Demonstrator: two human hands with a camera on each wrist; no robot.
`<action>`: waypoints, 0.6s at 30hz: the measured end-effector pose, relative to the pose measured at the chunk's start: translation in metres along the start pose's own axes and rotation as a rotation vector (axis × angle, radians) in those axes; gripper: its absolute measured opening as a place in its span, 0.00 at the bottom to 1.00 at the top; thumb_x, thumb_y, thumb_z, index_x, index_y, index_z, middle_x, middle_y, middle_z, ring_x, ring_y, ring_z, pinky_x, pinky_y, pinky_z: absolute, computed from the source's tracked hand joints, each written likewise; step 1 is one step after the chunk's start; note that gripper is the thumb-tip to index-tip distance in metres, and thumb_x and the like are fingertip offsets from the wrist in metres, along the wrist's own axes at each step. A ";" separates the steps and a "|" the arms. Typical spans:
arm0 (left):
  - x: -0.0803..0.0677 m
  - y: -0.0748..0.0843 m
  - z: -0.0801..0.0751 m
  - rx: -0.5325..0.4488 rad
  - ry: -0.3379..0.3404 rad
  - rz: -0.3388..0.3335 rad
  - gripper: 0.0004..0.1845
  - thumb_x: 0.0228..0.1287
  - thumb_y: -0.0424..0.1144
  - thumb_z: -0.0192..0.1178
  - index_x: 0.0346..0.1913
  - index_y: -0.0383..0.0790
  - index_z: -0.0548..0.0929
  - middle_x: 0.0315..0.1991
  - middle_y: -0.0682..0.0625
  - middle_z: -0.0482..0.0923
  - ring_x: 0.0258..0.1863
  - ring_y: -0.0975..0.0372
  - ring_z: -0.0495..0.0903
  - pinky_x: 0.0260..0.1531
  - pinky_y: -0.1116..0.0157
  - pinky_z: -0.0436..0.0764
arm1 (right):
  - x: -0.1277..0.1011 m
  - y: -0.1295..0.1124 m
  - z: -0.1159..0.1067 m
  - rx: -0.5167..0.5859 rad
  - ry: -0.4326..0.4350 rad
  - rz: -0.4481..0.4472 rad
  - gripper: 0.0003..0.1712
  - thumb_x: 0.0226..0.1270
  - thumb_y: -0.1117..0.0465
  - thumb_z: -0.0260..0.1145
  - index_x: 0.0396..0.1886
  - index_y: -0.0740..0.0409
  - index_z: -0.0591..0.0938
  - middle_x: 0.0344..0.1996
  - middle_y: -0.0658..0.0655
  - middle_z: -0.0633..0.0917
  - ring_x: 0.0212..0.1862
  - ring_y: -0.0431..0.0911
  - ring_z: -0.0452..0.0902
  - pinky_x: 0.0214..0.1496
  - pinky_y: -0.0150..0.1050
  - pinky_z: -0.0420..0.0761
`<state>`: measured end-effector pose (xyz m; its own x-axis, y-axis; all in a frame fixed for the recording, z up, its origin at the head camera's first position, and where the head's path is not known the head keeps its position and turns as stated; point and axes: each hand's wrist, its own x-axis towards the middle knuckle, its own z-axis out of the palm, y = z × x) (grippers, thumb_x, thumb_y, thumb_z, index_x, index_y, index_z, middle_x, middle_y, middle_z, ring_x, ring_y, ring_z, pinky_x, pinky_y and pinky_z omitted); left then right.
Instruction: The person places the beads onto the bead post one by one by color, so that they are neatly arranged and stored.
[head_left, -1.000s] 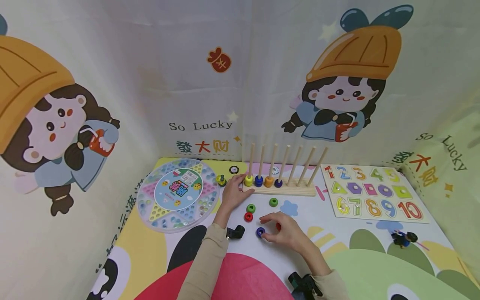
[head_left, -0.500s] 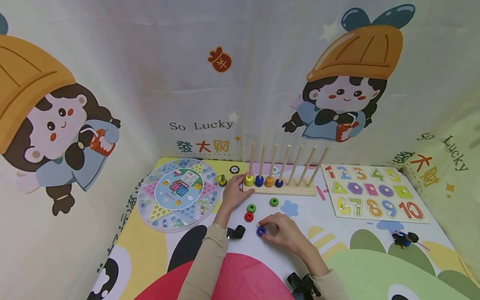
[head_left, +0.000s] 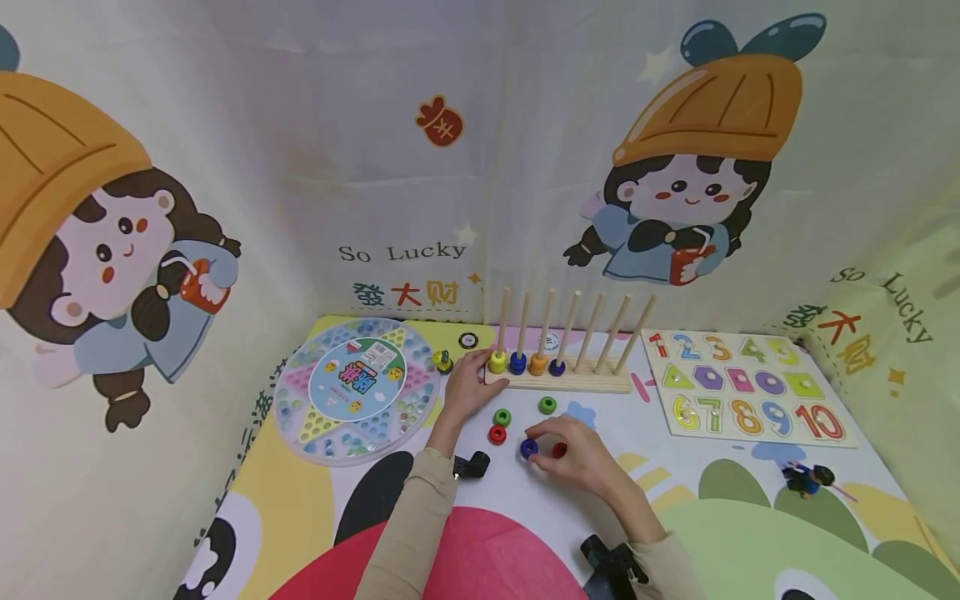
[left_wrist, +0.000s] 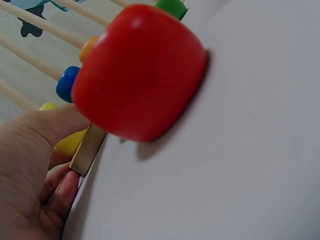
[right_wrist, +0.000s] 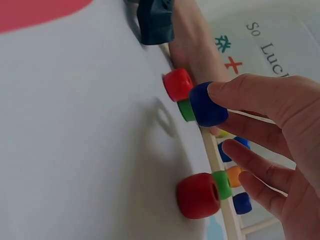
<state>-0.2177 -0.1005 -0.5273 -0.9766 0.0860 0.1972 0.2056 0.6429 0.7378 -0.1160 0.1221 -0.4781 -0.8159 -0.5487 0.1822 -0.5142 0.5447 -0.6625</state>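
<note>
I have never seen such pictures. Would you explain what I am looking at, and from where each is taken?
There is no machine: a person works bare-handed. The wide picture is taken from the head; the one where a red bead looks huge, from the left wrist; the last, from the right. The left hand grips the end of a wooden rack with seven pegs. The right hand pinches a blue bead. On the table lie two red beads, two green beads, a round game board, a number board and a toy figure.
</note>
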 end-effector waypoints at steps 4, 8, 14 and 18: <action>0.000 0.001 0.000 0.003 -0.001 -0.006 0.37 0.56 0.49 0.71 0.68 0.42 0.74 0.63 0.42 0.73 0.46 0.54 0.76 0.42 0.59 0.78 | 0.002 0.000 -0.004 -0.001 0.028 -0.009 0.17 0.56 0.62 0.76 0.46 0.59 0.87 0.42 0.50 0.88 0.46 0.50 0.81 0.46 0.49 0.82; -0.001 0.000 0.000 0.002 0.003 -0.006 0.37 0.56 0.49 0.72 0.68 0.42 0.75 0.63 0.42 0.74 0.46 0.54 0.76 0.42 0.59 0.78 | 0.003 -0.001 -0.006 -0.037 0.094 0.006 0.17 0.55 0.62 0.77 0.45 0.60 0.87 0.40 0.51 0.88 0.44 0.49 0.82 0.46 0.50 0.82; -0.001 0.000 0.000 -0.006 0.001 -0.008 0.36 0.56 0.48 0.72 0.68 0.43 0.75 0.63 0.43 0.73 0.47 0.54 0.76 0.42 0.59 0.78 | 0.005 0.000 -0.009 -0.092 0.257 0.025 0.16 0.51 0.64 0.79 0.42 0.59 0.88 0.37 0.51 0.88 0.43 0.48 0.82 0.45 0.48 0.82; 0.000 0.000 0.000 -0.007 -0.007 -0.013 0.36 0.56 0.48 0.72 0.68 0.44 0.74 0.63 0.43 0.73 0.46 0.55 0.75 0.42 0.60 0.78 | 0.007 0.003 -0.015 -0.080 0.320 0.023 0.15 0.51 0.66 0.78 0.41 0.60 0.87 0.36 0.52 0.87 0.39 0.50 0.83 0.37 0.45 0.83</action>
<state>-0.2174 -0.1005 -0.5274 -0.9797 0.0824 0.1830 0.1929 0.6384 0.7452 -0.1275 0.1291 -0.4675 -0.8628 -0.3151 0.3953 -0.5032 0.6094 -0.6126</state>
